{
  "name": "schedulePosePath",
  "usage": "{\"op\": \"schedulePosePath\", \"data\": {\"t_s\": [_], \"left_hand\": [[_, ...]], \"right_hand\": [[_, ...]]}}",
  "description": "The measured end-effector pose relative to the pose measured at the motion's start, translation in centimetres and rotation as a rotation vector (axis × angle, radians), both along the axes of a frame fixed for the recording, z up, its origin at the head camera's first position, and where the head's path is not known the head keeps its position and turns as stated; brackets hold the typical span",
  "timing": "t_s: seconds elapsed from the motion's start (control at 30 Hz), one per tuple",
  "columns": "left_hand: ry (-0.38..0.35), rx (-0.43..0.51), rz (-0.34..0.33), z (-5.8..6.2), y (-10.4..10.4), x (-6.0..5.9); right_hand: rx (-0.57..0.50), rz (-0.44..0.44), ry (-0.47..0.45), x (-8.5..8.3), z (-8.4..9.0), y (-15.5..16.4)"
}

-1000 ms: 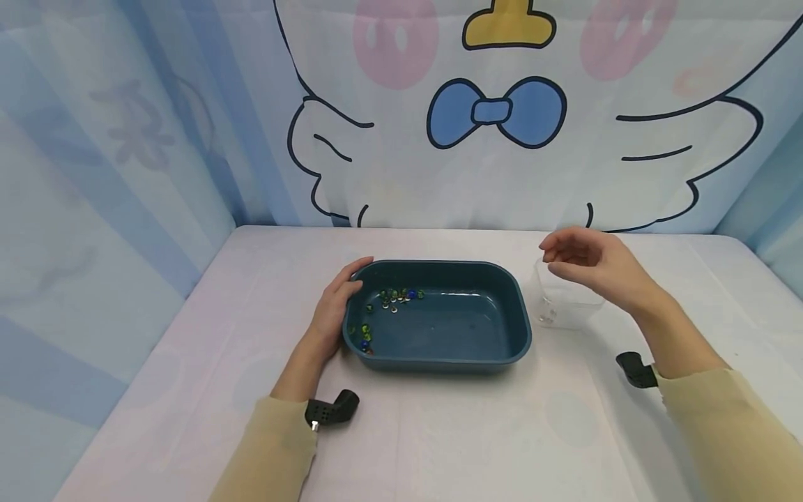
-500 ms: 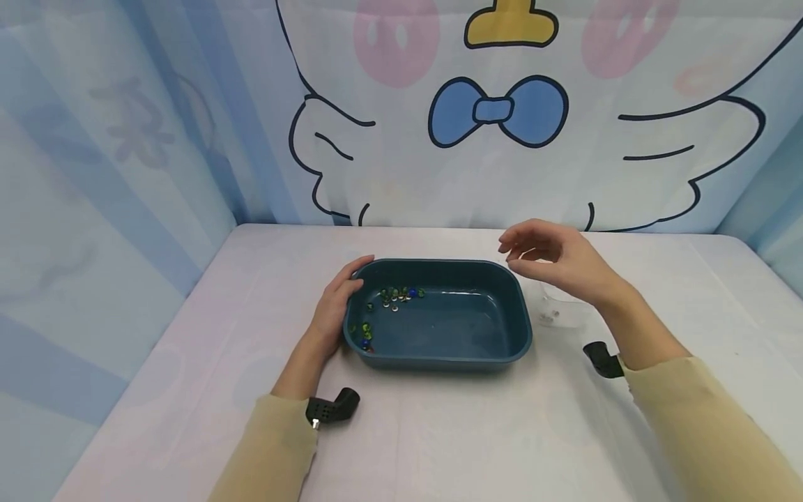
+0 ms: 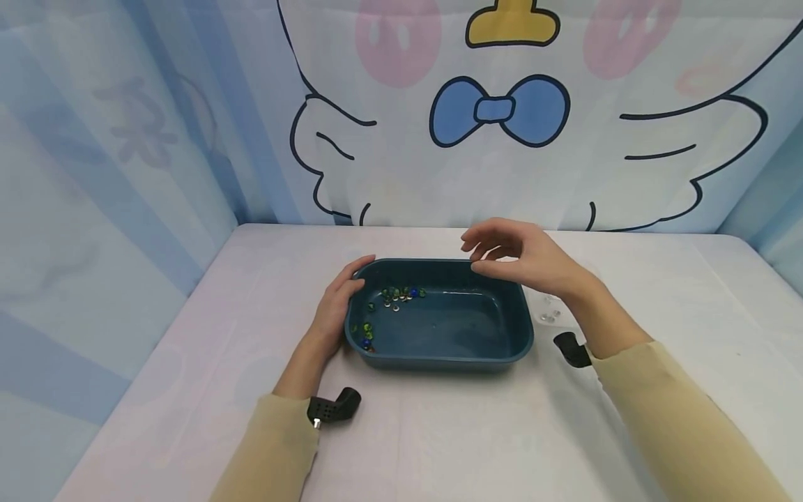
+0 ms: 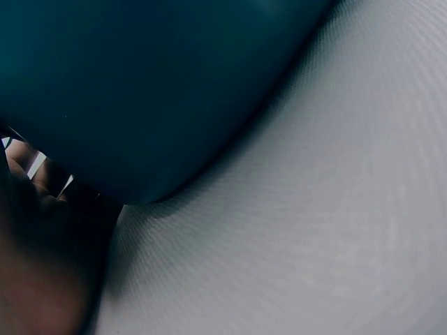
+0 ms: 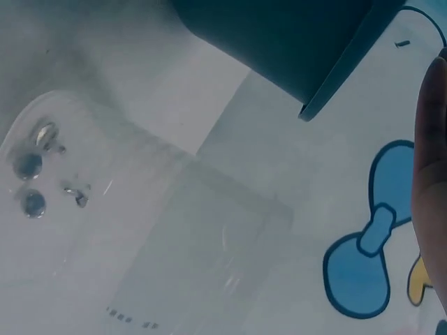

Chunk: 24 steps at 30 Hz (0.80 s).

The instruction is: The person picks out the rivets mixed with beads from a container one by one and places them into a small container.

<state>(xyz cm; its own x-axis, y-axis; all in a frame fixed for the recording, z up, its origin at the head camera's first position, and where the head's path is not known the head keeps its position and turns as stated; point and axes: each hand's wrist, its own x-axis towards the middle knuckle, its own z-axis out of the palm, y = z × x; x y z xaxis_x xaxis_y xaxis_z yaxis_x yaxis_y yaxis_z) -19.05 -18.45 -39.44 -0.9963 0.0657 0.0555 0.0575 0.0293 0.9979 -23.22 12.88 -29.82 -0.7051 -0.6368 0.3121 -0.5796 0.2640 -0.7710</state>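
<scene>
A dark teal rectangular tray [image 3: 439, 364] stands on the table. My left hand [image 3: 327, 314] grips its left end, thumb at the rim and fingers along the outside. Green, blue and brownish glass marbles [image 3: 395, 293] lie in the tray's left half, with small silvery pieces [image 3: 396, 307] among them. Over the back right rim hovers my right hand [image 3: 527, 256], fingers loosely bent and thumb apart from the index finger; nothing shows between them. Beneath the right forearm a clear plastic box [image 5: 209, 230] holds several clear or silvery round pieces [image 5: 33, 203], partly hidden in the head view.
A pale cloth covers the table [image 3: 464, 432]. Behind it hangs a curtain [image 3: 489, 181] with a cartoon print and a blue bow. Another curtain [image 3: 94, 230] closes the left side. Each wrist wears a black camera [image 3: 335, 406].
My right hand has moved left from above the clear box to over the tray's back right rim. The left hand and the tray stay in place.
</scene>
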Motion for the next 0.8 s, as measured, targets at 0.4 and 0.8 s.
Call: {"op": "schedulePosePath", "data": {"t_s": [0.4, 0.8], "left_hand": [[-0.009, 0.013, -0.005, 0.0, 0.0, 0.0], [-0.012, 0.030, -0.007, 0.0, 0.2, 0.0]], "right_hand": [[0.025, 0.066, 0.000, -1.4, 0.7, -3.0], [0.058, 0.073, -0.008, -1.7, 1.9, -3.4]]}}
